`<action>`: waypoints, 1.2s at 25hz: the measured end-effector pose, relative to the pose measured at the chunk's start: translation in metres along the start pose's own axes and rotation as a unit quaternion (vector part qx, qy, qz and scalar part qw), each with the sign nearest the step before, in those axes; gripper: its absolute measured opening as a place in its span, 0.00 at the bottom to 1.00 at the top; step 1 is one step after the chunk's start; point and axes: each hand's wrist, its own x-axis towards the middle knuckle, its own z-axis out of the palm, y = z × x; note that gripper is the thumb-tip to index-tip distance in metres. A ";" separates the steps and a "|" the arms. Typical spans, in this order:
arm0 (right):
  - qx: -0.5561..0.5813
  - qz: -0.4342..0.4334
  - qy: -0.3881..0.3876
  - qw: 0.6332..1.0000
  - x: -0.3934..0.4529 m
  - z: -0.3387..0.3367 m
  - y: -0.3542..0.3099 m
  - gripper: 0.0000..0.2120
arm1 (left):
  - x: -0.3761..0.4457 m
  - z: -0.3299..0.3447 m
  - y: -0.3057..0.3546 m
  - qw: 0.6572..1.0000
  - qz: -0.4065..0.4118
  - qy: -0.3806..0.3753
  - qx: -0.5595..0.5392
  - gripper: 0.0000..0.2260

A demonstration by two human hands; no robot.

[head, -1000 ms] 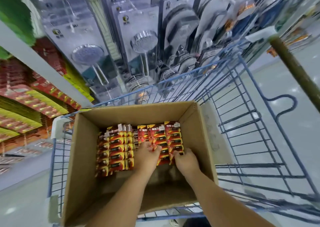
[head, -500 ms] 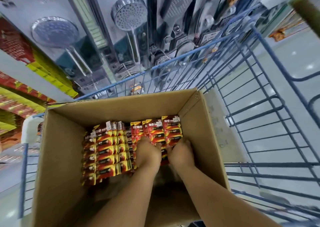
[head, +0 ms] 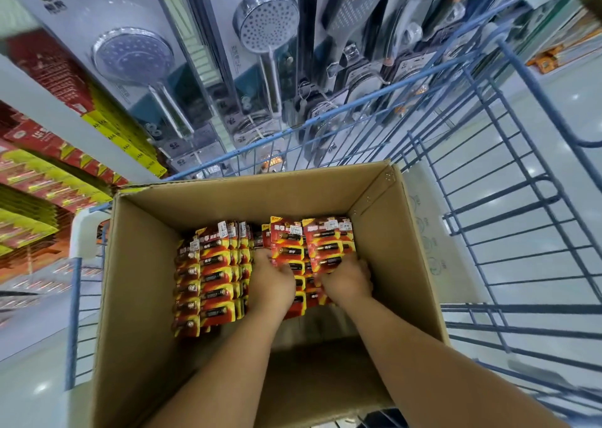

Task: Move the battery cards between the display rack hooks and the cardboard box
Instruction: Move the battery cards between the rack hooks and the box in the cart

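Observation:
An open cardboard box (head: 140, 284) sits in a blue wire cart. Inside it lie several red and yellow battery cards in two groups: a left stack (head: 211, 274) lying flat, and a right bundle (head: 312, 241) tilted up at its far end. My left hand (head: 272, 282) grips the left side of the right bundle, fingers curled under it. My right hand (head: 348, 281) grips the bundle's right side. Both forearms reach down into the box. The bundle's lower cards are hidden beneath my hands.
The blue wire cart (head: 488, 179) surrounds the box, with open basket room to the right. Behind it hang packaged shower heads (head: 265, 20) on display hooks. More battery cards (head: 49, 173) hang in rows on the rack at left. Pale shop floor (head: 553, 108) lies to the right.
The view has tilted down and closer to the box. Both hands have closed in on the right bundle of cards, and its far end has lifted a little.

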 end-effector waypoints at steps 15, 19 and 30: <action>0.338 -0.025 -0.146 0.930 -0.054 -0.059 -0.005 0.13 | -0.044 -0.067 0.009 0.964 -0.021 -0.123 -0.234 0.08; 0.400 -0.095 -0.188 0.892 -0.127 -0.095 -0.026 0.14 | -0.077 -0.130 0.021 0.954 0.032 -0.122 -0.272 0.07; 0.393 -0.342 -0.167 0.837 -0.366 -0.139 -0.188 0.09 | -0.190 -0.385 0.058 0.902 0.237 -0.020 -0.359 0.12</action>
